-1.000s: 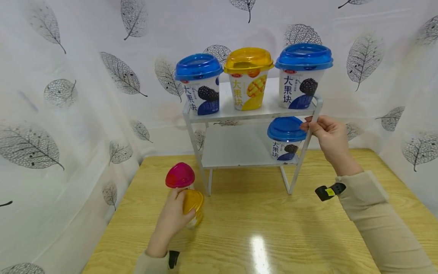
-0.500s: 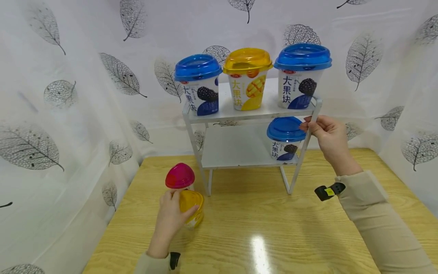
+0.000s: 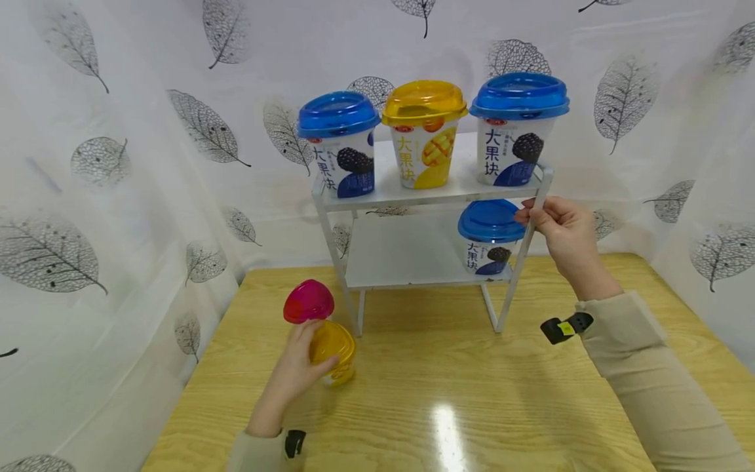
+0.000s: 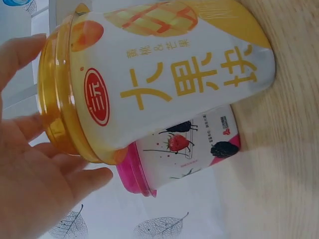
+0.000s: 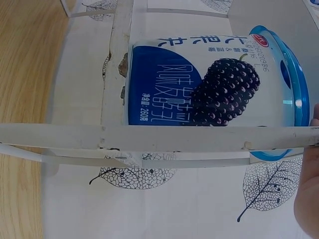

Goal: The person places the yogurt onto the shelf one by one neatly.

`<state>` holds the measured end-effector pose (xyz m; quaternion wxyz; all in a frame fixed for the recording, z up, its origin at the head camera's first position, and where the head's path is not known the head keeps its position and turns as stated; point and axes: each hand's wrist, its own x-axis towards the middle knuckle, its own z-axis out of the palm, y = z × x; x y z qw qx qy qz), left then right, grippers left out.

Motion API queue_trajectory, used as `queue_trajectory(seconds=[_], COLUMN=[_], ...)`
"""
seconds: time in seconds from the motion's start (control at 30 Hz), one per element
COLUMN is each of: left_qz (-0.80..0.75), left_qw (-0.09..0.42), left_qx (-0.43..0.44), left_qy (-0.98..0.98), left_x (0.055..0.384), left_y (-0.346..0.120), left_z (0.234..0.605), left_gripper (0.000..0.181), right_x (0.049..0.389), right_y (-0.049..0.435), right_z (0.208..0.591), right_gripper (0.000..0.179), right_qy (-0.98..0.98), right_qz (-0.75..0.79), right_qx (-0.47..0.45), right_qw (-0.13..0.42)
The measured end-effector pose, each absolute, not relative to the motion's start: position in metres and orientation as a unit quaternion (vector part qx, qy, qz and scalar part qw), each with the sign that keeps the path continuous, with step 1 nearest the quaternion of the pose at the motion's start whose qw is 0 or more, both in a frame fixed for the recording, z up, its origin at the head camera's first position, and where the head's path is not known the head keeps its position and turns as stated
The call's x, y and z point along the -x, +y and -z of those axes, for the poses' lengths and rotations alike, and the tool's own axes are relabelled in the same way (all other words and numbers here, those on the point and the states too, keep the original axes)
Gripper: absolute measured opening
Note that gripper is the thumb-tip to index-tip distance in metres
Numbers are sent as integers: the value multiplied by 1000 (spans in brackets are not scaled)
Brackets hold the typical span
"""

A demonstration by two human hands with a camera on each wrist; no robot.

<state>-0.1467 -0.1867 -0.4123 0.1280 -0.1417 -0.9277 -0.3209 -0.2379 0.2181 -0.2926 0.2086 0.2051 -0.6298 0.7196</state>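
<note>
My left hand (image 3: pixel 293 367) holds a yogurt cup with a yellow lid (image 3: pixel 333 342) from above, thumb and fingers spread round the lid. In the left wrist view this cup (image 4: pixel 164 69) shows a mango print and sits close to the tabletop. Behind it stands a yogurt cup with a pink lid (image 3: pixel 309 301), partly covered. My right hand (image 3: pixel 569 236) grips the right front post of a white two-tier rack (image 3: pixel 407 252), its fingertips reaching behind the post beside a blue-lidded blackberry yogurt cup (image 3: pixel 491 223) on the lower shelf.
Along the upper shelf stand a blue-lidded cup (image 3: pixel 342 147), a yellow-lidded cup (image 3: pixel 425 137) and another blue-lidded cup (image 3: pixel 516 131). The rack rests on a wood-grain table (image 3: pixel 413 393). A leaf-print sheet (image 3: pixel 141 216) hangs round the table's back and sides.
The yellow-lidded cup has shifted slightly right and away from me, and my left fingers have come further round its lid. My right hand keeps its place on the rack post.
</note>
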Motion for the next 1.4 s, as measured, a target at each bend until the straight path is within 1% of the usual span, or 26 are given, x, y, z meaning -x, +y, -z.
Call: queue_trajectory(seconds=[0.27, 0.47, 0.67, 0.77, 0.97, 1.1, 1.23, 1.4], left_qz=[329, 368, 400, 438, 544, 589, 615, 610], left_qw=[114, 121, 108, 84, 19, -23, -60, -102], left_qx=[106, 127, 127, 119, 83, 93, 114, 96], left_qy=[-931, -913, -901, -887, -835, -802, -778, -780], left_x=[147, 148, 150, 150, 149, 149, 149, 151], left_y=[-190, -194, -198, -201, -212, -222, -231, -239], left_z=[412, 415, 419, 421, 425, 431, 437, 445], left_gripper=[65, 63, 63, 65, 70, 73, 80, 90], right_x=[238, 238, 238, 238, 238, 238, 239, 239], right_y=[217, 218, 218, 218, 218, 218, 218, 217], right_z=[293, 293, 293, 293, 293, 293, 293, 293], right_gripper=[13, 13, 13, 13, 13, 13, 13, 12], right_qy=[-621, -630, -629, -625, -621, -620, -618, -612], right_qz=[-728, -719, -721, -723, -726, -726, -728, -733], right_qx=[-207, -205, -205, -207, -211, -212, -212, -212], right_qw=[203, 210, 209, 209, 208, 209, 209, 208])
